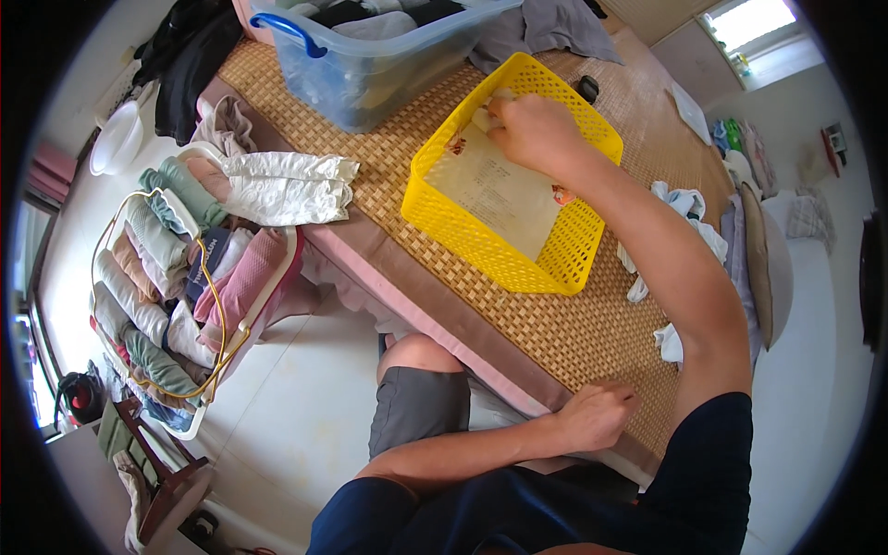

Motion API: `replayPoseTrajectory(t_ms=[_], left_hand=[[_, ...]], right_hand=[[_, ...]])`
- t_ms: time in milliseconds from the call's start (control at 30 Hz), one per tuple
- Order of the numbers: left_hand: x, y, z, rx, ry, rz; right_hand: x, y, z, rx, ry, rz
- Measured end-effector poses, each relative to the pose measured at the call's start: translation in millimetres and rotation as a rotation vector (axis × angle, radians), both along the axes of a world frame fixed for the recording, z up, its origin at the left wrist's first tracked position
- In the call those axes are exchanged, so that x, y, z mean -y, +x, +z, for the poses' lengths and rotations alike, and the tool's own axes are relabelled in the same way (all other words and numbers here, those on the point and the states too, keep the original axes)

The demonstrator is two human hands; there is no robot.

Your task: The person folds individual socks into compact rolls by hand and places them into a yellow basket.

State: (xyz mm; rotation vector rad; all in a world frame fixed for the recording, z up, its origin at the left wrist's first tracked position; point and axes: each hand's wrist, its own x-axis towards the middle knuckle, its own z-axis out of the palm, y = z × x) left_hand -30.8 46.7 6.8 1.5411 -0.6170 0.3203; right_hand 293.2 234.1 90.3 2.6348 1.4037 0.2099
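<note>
A yellow plastic basket [451, 239] of perforated weave stands on the woven mat [388, 201] of a bed. A pale printed sheet [496, 198] with small cartoon figures lies on its bottom. Inside the basket's far end is my right hand [531, 132], its fingers closed on a small pale item [485, 119]; whether this is cloth or part of the sheet I cannot tell. My left hand [600, 416] rests curled near the bed's front edge, with nothing visible in it. Several white cloth pieces [704, 232] lie on the mat beyond my right forearm.
A clear plastic bin [347, 76] with a blue handle holds dark and grey cloth; grey fabric [562, 31] lies beside it. Rolled clothes fill a basket [295, 257] at left, with white lace cloth [291, 187] over its edge. A small black object [588, 88] sits behind the yellow basket.
</note>
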Motion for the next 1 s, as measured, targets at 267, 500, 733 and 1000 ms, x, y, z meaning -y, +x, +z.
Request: replayPoseTrajectory(t_ms=[267, 500, 733, 1000], left_hand=[[3.7, -3.6, -1.6, -0.013, 0.022, -0.035], [1.8, -3.0, -1.3, 0.010, 0.078, -0.043], [6.4, -3.9, -4.9, 0.036, 0.150, -0.057], [6.3, -5.6, -5.3, 0.041, 0.170, -0.055]], right_hand=[[-0.5, 12.3, -8.4, 0.006, -0.049, -0.054], [0.9, 6.6, -1.6, 0.018, -0.058, -0.002], [-0.1, 5.9, 8.8, -0.005, -0.075, -0.032], [2.3, -4.8, 19.2, -0.022, -0.095, -0.035]])
